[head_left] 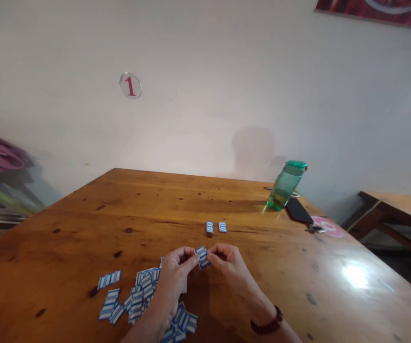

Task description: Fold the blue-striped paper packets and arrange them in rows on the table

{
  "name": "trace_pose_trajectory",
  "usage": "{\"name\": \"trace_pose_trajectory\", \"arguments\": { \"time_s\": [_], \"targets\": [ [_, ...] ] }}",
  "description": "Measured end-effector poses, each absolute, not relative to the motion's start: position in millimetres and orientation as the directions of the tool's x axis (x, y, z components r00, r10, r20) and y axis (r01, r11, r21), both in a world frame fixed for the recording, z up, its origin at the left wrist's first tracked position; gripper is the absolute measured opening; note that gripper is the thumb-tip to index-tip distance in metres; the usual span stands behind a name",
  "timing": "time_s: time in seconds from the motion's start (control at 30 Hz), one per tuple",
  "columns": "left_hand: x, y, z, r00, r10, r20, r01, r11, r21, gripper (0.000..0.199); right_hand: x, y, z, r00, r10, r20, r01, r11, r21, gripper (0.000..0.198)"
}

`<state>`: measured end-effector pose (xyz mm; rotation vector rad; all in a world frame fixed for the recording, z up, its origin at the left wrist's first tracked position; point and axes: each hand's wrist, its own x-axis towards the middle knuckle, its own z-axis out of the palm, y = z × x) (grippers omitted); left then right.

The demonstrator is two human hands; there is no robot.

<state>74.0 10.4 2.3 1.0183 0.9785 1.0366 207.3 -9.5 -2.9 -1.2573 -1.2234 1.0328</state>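
Between the fingertips of my left hand [177, 269] and my right hand [230, 264] is a small white piece with blue stripes [202, 257], like a sticker label. Both hands pinch it, one at each side, above the table. Loose blue-and-white striped pieces [144, 286] lie in a heap under and around my left forearm, which hides part of them. Beyond my hands, two similar pieces, one on the left [210, 226] and one on the right [222, 227], lie side by side with a gap.
On the wooden table [155, 200], a green bottle [286, 186] stands at the back right, beside a dark phone [298, 210]. Keys [315, 229] lie near a pink round fan-like disc [329, 226]. A white wall [191, 95] rises behind; a wooden bench [398, 205] is at right.
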Motion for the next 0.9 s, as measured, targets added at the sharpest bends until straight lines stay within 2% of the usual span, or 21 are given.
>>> {"name": "trace_pose_trajectory", "arguments": {
  "time_s": [0.43,0.63,0.9],
  "targets": [
    [73.3,11.8,-3.3,0.214,0.966,-0.147,-0.190,0.189,0.964,0.010,204.9,-10.8,-1.2,0.171,0.980,0.104,0.102,0.087,-0.991,0.015],
    [73.3,10.9,-1.2,0.188,0.970,-0.155,-0.223,0.196,0.955,0.011,203.6,-15.0,5.0,0.153,0.988,0.019,-0.069,0.030,-0.997,0.019],
    [73.2,12.6,-1.3,0.162,0.969,-0.187,-0.264,0.225,0.938,0.012,207.5,-11.6,2.7,0.274,0.961,-0.014,-0.172,0.035,-0.984,0.022]
  ]
}}
